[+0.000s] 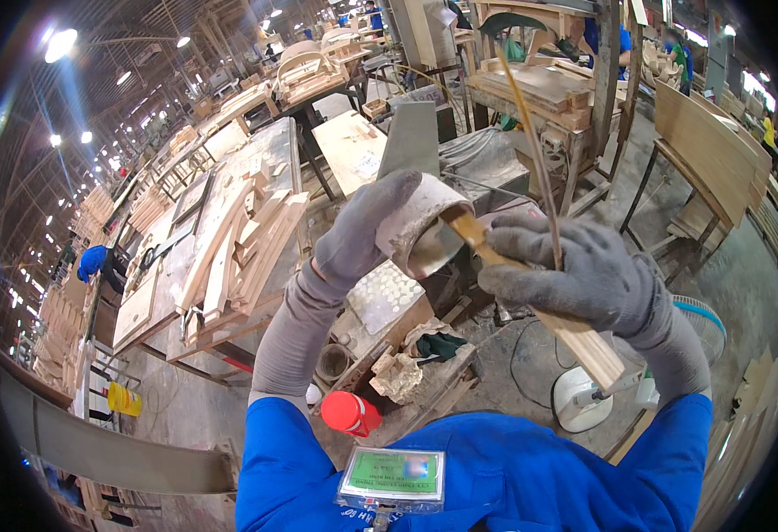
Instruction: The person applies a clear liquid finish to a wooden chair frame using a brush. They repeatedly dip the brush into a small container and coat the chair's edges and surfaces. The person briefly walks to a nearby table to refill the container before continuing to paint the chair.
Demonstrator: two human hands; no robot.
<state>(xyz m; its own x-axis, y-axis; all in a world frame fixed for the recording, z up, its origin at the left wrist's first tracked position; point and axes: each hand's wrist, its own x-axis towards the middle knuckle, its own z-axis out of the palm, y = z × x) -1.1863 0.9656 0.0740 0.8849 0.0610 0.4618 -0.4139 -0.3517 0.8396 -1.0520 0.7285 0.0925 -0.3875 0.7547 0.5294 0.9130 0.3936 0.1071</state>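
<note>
My left hand [367,226], in a grey glove, is closed around a whitish, stained round pot [402,222]. The pot is tilted, with its open mouth toward my right hand. My gloved right hand [575,275] grips a flat wooden stick [579,346]. The stick's yellow-brown end reaches into the mouth of the pot, while its pale end points down and right. A thin yellowish cord or rod [526,120] runs down from above to my right hand's fingers; whether I hold it I cannot tell. The pot's inside is mostly hidden.
Wooden strips [247,244] lie on a long table at left. Below my hands are a speckled block [380,297], crumpled paper [398,377] and a red-lidded container [351,414]. A fan [699,324] stands at right, near stacked boards [708,151]. A person in blue [95,263] is far left.
</note>
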